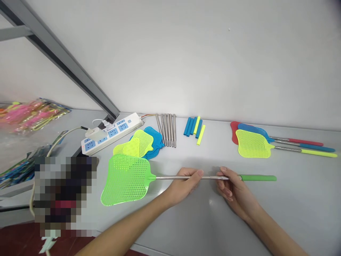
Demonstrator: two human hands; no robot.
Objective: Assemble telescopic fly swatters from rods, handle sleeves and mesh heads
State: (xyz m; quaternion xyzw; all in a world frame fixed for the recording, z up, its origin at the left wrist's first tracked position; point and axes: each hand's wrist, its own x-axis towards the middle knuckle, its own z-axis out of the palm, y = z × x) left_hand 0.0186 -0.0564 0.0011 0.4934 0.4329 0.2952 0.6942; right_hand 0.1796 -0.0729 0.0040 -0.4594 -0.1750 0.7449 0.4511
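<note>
A green fly swatter [126, 180] with a metal telescopic shaft and green handle stretches level across the front of the table. My left hand [185, 185] is closed round the shaft nearer the head. With thumb and fingers, my right hand [231, 186] pinches the shaft just short of the handle. Behind the green head lie loose yellow swatter heads [127, 147] and blue swatter heads [154, 137], overlapping. Several metal rods [169, 131] lie side by side beyond them. Blue and yellow sleeves [193, 127] rest farther back in the middle.
On the right lie three assembled swatters: red [233, 132], blue [317, 146] and yellow [254, 144]. A white power strip [113, 133] with plugs and cables sits at the left, below a grey metal frame [66, 58]. Bagged colourful items [32, 113] lie far left. A pixelated patch hides something.
</note>
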